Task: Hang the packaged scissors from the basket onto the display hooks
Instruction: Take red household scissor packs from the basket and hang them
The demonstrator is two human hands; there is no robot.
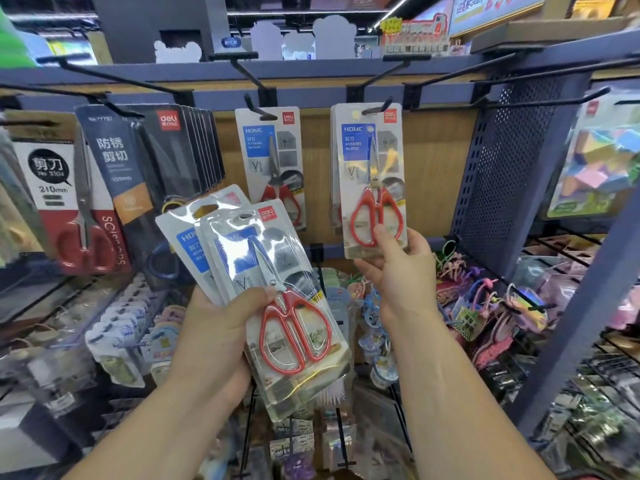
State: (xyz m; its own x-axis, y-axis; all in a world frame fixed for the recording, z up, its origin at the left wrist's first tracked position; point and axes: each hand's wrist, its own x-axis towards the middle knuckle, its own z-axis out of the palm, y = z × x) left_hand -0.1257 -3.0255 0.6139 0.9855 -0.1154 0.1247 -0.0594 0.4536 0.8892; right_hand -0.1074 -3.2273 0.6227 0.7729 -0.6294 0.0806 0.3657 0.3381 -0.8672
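Fingers of the right hand pinch the bottom of the upright scissors pack, its hole up at the hook; the left hand grips spare packs.

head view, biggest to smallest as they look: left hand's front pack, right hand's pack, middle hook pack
1. left-hand front pack, nearest the camera
2. right-hand pack
3. middle-hook pack, partly hidden

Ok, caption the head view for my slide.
Right hand holds a scissors pack on a display hook while left hand grips spare packs.
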